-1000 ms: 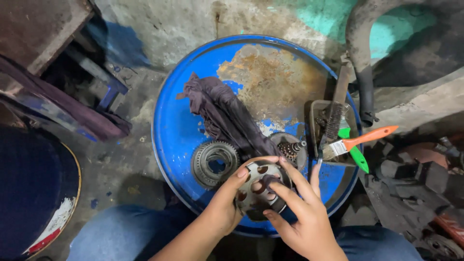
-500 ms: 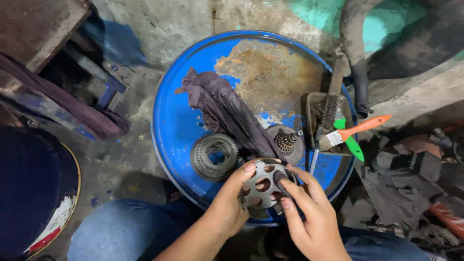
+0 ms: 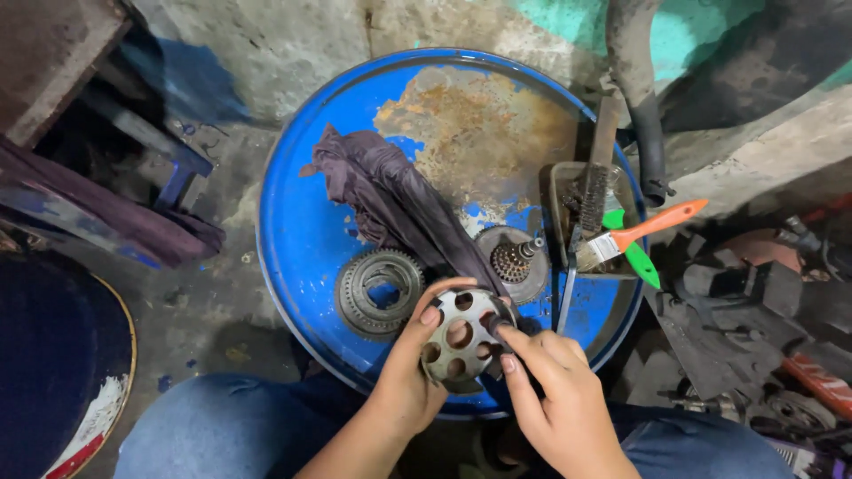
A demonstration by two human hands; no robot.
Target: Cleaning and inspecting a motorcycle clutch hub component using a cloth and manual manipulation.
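Perforated metal disc (image 3: 459,335) sits clamped in my left hand (image 3: 410,372); right hand (image 3: 555,390) fingertips pinch its greasy edge, which could slip onto the blue drum lid (image 3: 302,231).

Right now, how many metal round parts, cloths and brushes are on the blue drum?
Round metal parts: 3 (perforated disc in both hands, toothed ring, splined hub)
Dark purple cloth: 1
Brushes: 2 (orange-handled paintbrush, wire brush)
Total: 6
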